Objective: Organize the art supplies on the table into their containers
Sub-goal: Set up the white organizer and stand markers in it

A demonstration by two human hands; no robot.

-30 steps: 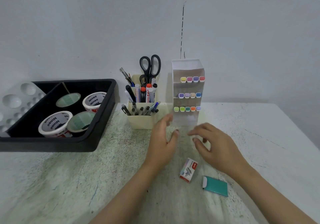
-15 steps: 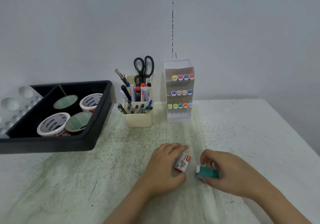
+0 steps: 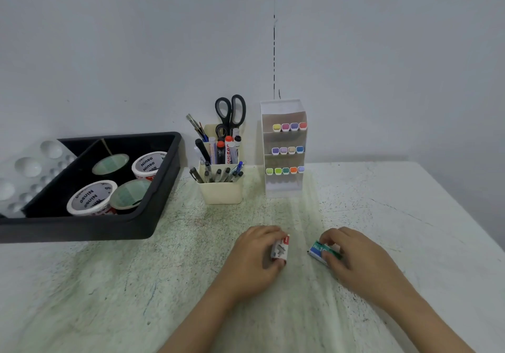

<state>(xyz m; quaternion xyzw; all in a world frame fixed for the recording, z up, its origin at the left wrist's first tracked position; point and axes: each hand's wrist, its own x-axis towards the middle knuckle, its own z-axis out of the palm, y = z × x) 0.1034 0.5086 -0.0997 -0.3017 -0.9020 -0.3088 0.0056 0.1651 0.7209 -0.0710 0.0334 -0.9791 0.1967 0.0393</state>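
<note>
Lower centre of the frame: the left hand (image 3: 250, 257) has its fingers curled over a small red-and-white box (image 3: 280, 249), with the thumb against the box's near edge, so the box is gripped from both sides. Just to its right, the right hand (image 3: 360, 259) pinches a small green box (image 3: 322, 251) between curled fingertips and thumb; this box is tilted, its printed face turned toward the camera. The two boxes are near each other but apart (whether either is lifted clear of the surface cannot be told). Both forearms enter from the bottom edge. Beneath them is a pale, green-smudged table (image 3: 109, 284).

Centre of the frame, at the table's far edge: a cream pen cup (image 3: 221, 192) holds pens (image 3: 218, 175) in its front pocket and thicker markers behind, with black-handled scissors (image 3: 231, 112) standing upright at the back. Just to its right stands a white rack (image 3: 282, 187) with three rows of coloured marker caps (image 3: 285, 127).

Left of the frame: a black tray (image 3: 82, 228) contains four round tubs (image 3: 90, 198), two with printed white lids and two showing pale green tops. A white paint palette (image 3: 24, 169) lies against the tray's far left corner, partly cut off by the frame edge.
</note>
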